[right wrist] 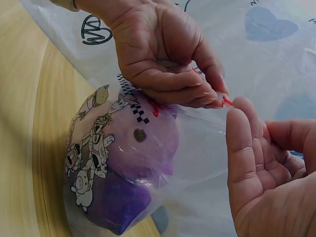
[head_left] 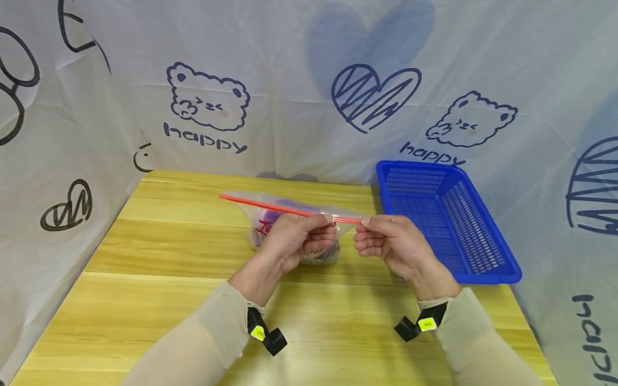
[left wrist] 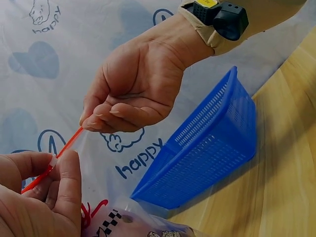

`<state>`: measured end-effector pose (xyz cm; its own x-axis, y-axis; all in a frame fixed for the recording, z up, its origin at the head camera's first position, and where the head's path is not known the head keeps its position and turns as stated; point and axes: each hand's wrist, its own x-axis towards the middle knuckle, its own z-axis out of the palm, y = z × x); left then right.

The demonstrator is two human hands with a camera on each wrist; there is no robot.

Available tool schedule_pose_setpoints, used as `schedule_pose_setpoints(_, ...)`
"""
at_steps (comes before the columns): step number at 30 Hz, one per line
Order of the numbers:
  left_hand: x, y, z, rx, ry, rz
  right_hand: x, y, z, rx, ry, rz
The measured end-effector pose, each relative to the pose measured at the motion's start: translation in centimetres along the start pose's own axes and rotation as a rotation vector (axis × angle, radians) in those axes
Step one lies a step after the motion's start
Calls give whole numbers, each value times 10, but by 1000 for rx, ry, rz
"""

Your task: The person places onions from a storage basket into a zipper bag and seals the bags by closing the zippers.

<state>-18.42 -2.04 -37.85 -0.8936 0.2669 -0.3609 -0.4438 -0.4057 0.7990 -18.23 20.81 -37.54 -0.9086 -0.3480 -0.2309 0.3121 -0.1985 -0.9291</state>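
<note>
A clear zip bag (head_left: 322, 259) with a red zip strip (head_left: 260, 202) along its top is held up over the table. Printed cartoon figures cover its side, and soft-looking purple contents (right wrist: 118, 197) fill it. My left hand (head_left: 296, 238) pinches the strip between thumb and index finger, at a small white slider (left wrist: 53, 160) in the left wrist view. Just to the right, my right hand (head_left: 398, 244) pinches the strip's right end with thumb and fingertips. A short stretch of red strip shows between the two hands; its left part runs out past my left hand.
A blue plastic basket (head_left: 487, 214) with perforated walls stands at the right of the wooden table (head_left: 159, 241), close beyond my right hand. A white cloth (head_left: 289, 80) with drawn bears and hearts hangs behind the table and along its sides.
</note>
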Motion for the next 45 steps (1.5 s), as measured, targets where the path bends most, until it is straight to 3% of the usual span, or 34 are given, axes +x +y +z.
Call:
schedule_pose_setpoints(11,2,3,-3,-16,8,25,3,-4,6,-1,22,-13)
schedule_pose_setpoints(22,4,7,-4,22,-65,-42,1,-1,2,-7,26,2)
schedule_pose_setpoints(31,4,6,-2,43,-22,-31,-1,-3,1,-8,19,-18)
schedule_pose_setpoints(40,-1,12,-16,6,-7,31,-1,-6,-11,22,40,-45)
schedule_pose_setpoints(45,-4,18,-26,0,-18,29,2,-6,-14,37,29,-41)
